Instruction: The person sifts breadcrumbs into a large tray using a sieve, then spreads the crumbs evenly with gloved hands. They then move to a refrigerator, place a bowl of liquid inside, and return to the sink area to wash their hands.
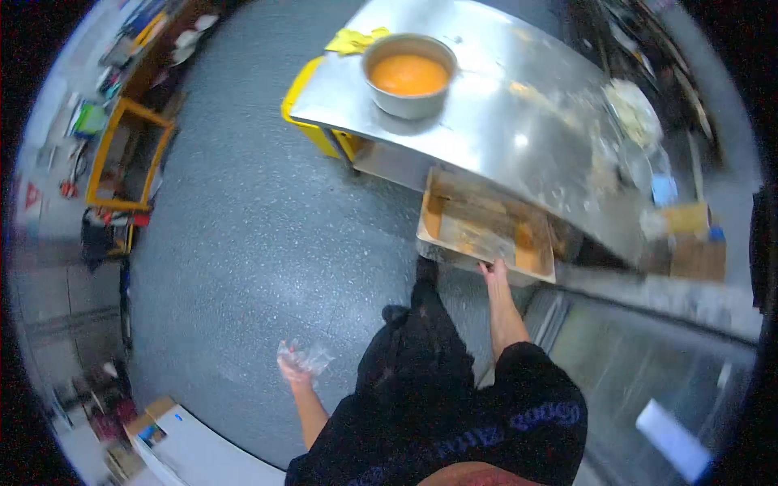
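My right hand [495, 270] grips the near rim of a deep rectangular metal pan [471, 225], its thumb on the outer wall. Orange-brown patches show on the pan's inside walls and bottom. The pan is at the edge of a steel worktable [486, 133]; whether it rests on the lower shelf or hangs free, I cannot tell. Off to the left, above the floor, my left hand [295, 367] is blurred. Thin clear plastic [316, 358] covers or sits in it; I cannot tell whether this is a loose glove or a held piece.
A round metal pot [408, 103] of orange liquid stands on the worktable, a yellow cloth [357, 41] behind it. Beneath that corner is a yellow bin [304, 91]. A glass-topped unit [632, 358] lies right, a white-topped unit [206, 449] lower left, a yellow-framed rack [129, 155] left.
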The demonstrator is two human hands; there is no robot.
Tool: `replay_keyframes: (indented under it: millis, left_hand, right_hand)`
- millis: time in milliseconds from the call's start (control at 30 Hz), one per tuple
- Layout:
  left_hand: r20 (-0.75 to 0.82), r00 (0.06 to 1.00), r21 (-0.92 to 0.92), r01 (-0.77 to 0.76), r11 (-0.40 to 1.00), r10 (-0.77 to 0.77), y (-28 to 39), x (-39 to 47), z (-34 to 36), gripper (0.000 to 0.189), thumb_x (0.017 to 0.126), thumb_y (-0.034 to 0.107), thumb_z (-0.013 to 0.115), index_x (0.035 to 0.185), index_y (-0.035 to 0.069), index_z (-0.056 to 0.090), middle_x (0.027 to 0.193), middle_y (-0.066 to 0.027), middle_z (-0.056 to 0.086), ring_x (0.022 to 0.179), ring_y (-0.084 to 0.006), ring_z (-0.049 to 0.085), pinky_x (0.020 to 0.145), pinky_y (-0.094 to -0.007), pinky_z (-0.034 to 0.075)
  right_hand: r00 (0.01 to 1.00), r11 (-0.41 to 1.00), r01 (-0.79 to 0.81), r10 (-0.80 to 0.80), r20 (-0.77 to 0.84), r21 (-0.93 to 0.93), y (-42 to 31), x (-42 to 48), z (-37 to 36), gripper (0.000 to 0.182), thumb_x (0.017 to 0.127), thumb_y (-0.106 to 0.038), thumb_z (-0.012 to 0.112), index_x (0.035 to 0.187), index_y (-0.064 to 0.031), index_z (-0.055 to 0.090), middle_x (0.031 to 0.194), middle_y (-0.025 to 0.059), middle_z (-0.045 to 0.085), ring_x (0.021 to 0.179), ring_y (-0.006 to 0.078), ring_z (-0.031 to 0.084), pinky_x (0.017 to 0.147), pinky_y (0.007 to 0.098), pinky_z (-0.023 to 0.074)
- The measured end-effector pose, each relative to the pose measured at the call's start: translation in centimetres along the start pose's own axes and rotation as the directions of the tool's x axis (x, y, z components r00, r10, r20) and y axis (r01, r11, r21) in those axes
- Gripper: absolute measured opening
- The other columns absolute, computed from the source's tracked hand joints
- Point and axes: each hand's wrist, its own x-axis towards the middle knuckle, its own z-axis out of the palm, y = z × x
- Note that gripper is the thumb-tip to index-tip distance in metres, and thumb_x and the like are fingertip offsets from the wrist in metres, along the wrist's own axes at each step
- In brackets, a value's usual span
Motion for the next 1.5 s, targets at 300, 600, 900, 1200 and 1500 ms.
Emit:
replay_keyframes:
  millis: [300,600,900,1200,1500]
  left_hand:
    - [0.006,0.991,-0.236,0.135,0.962,-0.137,-1.0,2.6,5.2,0.078,0.08,0.059,0.057,0.133,0.005,0.039,0.119,-0.0181,0.045,0.111,-0.0427,0.044,0.091,-0.0629,0.04]
    - [0.168,0.981,-0.294,0.141,0.945,-0.094,-6.6,10.9,23.9,0.087,0.076,0.067,0.057,0.123,-0.005,0.042,0.117,-0.0214,0.049,0.102,-0.0411,0.05,0.09,-0.0563,0.043]
    - [0.31,0.941,0.407,-0.004,0.913,-0.134,-6.2,20.8,33.6,0.053,0.087,0.042,0.063,0.121,0.003,0.053,0.107,-0.0096,0.054,0.091,-0.0253,0.053,0.076,-0.0454,0.048]
    - [0.467,0.818,0.819,-0.257,0.513,-0.336,-11.5,33.1,28.6,0.056,0.083,0.027,0.061,0.133,0.003,0.05,0.124,-0.0109,0.054,0.107,-0.0275,0.054,0.092,-0.0377,0.044]
    - [0.226,0.82,0.432,0.401,0.808,-0.527,-13.3,29.8,24.9,0.053,0.086,0.031,0.059,0.132,0.008,0.044,0.126,-0.0113,0.051,0.114,-0.0318,0.049,0.091,-0.0529,0.045]
  right_hand:
    - [0.999,0.971,-0.017,0.029,-0.046,0.238,2.1,14.0,11.6,0.024,0.091,-0.005,0.054,0.114,-0.0091,0.054,0.117,0.0115,0.052,0.11,0.0282,0.048,0.1,0.0493,0.0412]
    - [0.83,0.837,-0.054,0.341,0.442,-0.545,5.6,-9.7,19.3,0.026,0.093,-0.029,0.056,0.109,-0.0093,0.057,0.093,0.0028,0.059,0.083,0.0163,0.057,0.075,0.0344,0.0489]
    - [0.913,0.983,-0.033,-0.045,-0.406,-0.182,10.8,-3.6,13.5,0.074,0.09,-0.06,0.041,0.144,-0.0095,0.032,0.145,0.0132,0.036,0.136,0.0338,0.027,0.106,0.0557,0.0253]
    - [0.997,0.998,-0.025,0.028,-0.066,0.052,19.4,20.0,6.4,0.056,0.088,-0.043,0.059,0.129,-0.0069,0.045,0.114,0.0113,0.048,0.099,0.027,0.05,0.082,0.044,0.0483]
    - [0.998,0.999,0.051,-0.052,-0.038,-0.016,9.0,20.5,14.2,0.035,0.087,-0.034,0.064,0.11,-0.0093,0.058,0.108,0.0103,0.059,0.096,0.028,0.057,0.079,0.0413,0.0528]
